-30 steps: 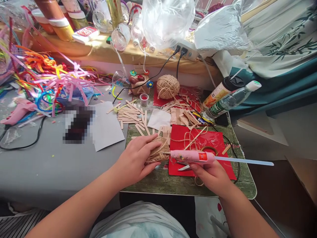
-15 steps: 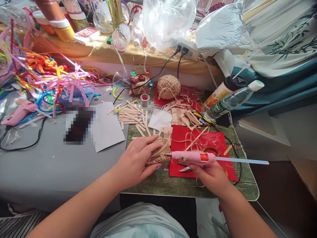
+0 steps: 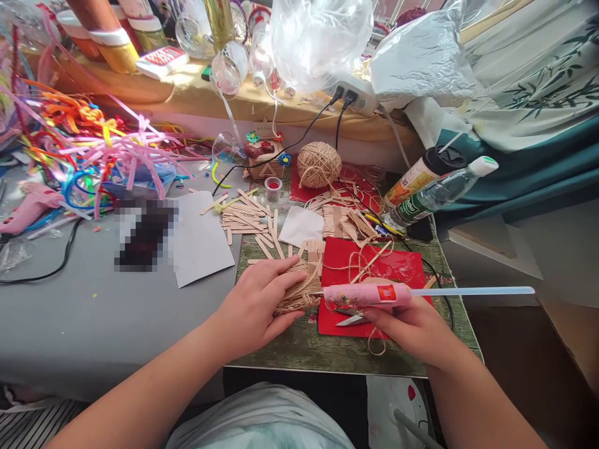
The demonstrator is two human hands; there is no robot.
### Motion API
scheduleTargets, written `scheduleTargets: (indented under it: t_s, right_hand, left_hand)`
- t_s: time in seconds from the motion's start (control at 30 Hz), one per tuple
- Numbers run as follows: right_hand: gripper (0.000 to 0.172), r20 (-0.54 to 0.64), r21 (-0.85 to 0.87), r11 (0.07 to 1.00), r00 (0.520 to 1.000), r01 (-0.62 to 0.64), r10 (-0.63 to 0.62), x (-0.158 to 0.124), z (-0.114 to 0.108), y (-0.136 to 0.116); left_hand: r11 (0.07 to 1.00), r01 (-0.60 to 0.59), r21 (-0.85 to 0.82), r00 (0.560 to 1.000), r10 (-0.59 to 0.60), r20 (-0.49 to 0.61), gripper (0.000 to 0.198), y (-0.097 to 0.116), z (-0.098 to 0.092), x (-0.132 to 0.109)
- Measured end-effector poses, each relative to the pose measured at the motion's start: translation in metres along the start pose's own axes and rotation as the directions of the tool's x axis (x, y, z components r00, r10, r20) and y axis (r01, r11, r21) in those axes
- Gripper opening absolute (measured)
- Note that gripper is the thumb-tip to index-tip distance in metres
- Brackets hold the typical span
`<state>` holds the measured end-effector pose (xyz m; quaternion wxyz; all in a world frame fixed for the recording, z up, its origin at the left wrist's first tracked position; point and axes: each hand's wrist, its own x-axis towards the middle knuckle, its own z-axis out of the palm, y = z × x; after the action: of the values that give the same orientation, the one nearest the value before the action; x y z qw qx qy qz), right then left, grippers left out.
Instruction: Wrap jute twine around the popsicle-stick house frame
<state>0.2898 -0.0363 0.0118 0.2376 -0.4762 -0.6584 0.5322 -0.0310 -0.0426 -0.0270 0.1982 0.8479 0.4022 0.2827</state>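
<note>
My left hand (image 3: 259,299) is closed over a twine-wrapped piece (image 3: 299,288), fingers across its top and thumb along the near side. How far the piece extends under the palm is hidden. In my right hand (image 3: 412,330) is a pink hot glue gun (image 3: 360,294), its metal nozzle at the piece's right end. A long clear glue stick (image 3: 477,291) sticks out of the gun's back. Beneath the gun, scissors (image 3: 353,319) lie partly hidden on a red sheet (image 3: 337,259). Loose twine (image 3: 362,262) trails over the sheet.
A twine ball (image 3: 319,163), craft sticks (image 3: 246,215) and a cup of red beads (image 3: 272,186) lie behind my hands. A plastic bottle (image 3: 437,193) leans at right. Pipe cleaners (image 3: 140,143) and a second glue gun (image 3: 30,202) are left. A black cord (image 3: 276,153) crosses the back.
The glue gun has tilted slightly, its back end rising, and the glue stick reaches further right. My right hand has shifted slightly up and right. My left hand keeps its hold.
</note>
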Motion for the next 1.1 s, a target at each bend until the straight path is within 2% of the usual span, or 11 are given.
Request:
scheduleTargets:
  t_s: [0.1, 0.27, 0.43, 0.6, 0.83, 1.1]
  right_hand:
    - [0.033, -0.068, 0.044, 0.999, 0.997, -0.025, 0.028, 0.000, 0.005, 0.004]
    - [0.038, -0.032, 0.087, 0.995, 0.999, -0.041, 0.044, 0.002, 0.007, 0.005]
    - [0.036, -0.062, 0.127, 0.991, 0.996, -0.050, 0.059, 0.000, 0.007, 0.014]
    - [0.041, -0.059, 0.210, 0.974, 0.993, -0.084, 0.098, 0.000, 0.009, 0.019]
    - [0.036, -0.082, 0.210, 0.977, 0.995, -0.041, 0.059, -0.002, 0.010, 0.021]
    - [0.029, -0.003, 0.087, 0.996, 0.999, 0.033, -0.033, -0.002, 0.007, 0.014]
  left_hand:
    - [1.000, -0.005, -0.008, 1.000, 0.005, 0.003, 0.060, -0.001, 0.000, 0.000]
    - [1.000, -0.007, -0.002, 1.000, 0.007, 0.013, 0.061, -0.002, 0.001, 0.001]
    - [1.000, -0.008, -0.017, 1.000, 0.008, 0.001, 0.063, -0.002, 0.001, 0.001]
    - [1.000, -0.003, -0.010, 1.000, 0.003, 0.018, 0.062, -0.002, 0.001, 0.001]
    - [1.000, -0.003, -0.012, 1.000, 0.004, 0.012, 0.063, -0.002, 0.001, 0.001]
    - [1.000, -0.016, 0.000, 1.000, 0.016, -0.003, 0.060, -0.001, 0.000, 0.002]
